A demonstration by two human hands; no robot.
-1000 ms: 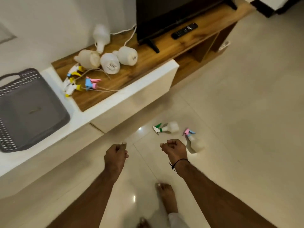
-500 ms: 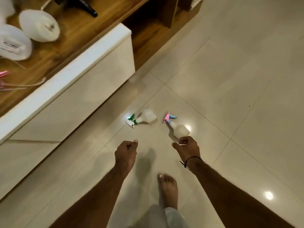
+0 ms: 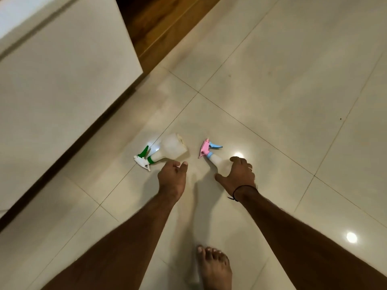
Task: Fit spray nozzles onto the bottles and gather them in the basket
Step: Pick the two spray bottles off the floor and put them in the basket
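Bottles lie on the floor in front of the person, two of them, both on their sides on glossy cream tiles [image 3: 272,84] crossed by thin dark grout lines. One translucent white bottle [image 3: 171,146], squat and rounded with a flat base turned up and to the right, carries a white-and-green nozzle [image 3: 143,159] whose trigger points toward the cabinet. Just beside it, apart from it, the second bottle [image 3: 216,161] shows only its pale neck and shoulder under a pink-and-blue nozzle [image 3: 207,148], a sharp-angled plastic head with a blue trigger and collar. The right hand [image 3: 238,175] is spread over this bottle's body, its fingers arched around it and the thumb out to the side; whether they have closed on it cannot be told. The left hand [image 3: 172,176] hangs just short of the green-nozzled bottle, fingers loosely curled and holding nothing, fingertips near the bottle's shoulder. A thin black cord [image 3: 240,190] circles the right wrist. A bare foot [image 3: 214,266] stands on the tile between the forearms. To the left rises a smooth white cabinet front [image 3: 62,84], matte and blurred, with a dark wooden shelf [image 3: 159,24] beyond it. Round ceiling-light reflections [image 3: 351,237] glint on the polished floor.
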